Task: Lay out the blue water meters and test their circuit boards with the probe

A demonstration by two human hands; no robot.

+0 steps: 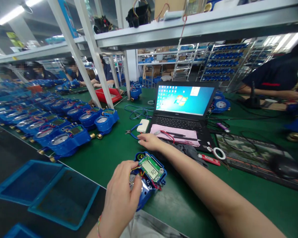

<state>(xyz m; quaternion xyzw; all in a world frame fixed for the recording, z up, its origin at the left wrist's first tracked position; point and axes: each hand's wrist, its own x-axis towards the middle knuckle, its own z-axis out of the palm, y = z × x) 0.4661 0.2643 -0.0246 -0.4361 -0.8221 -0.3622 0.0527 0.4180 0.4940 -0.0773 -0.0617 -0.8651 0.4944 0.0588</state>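
Observation:
My left hand [125, 185] is closed round the near side of a blue water meter [145, 195], its thumb lying over the round dial. The meter's lid area holds a green circuit board with a lit display [150, 168], and red, yellow and black wires run out beside it. My right arm stretches across to the front of the laptop. There my right hand [150, 142] has its fingertips at the lower handle of blue-handled cutting pliers [132, 132], whose jaws point left. A white box [143, 126] lies just behind the pliers.
A laptop [183, 102] stands open, with a pink cloth [176, 132] and pens on it. Rows of blue meters [62, 138] fill the left. At right are a tape roll [219, 153], a red marker [209, 159] and a mouse [285, 165]. Co-workers sit beyond.

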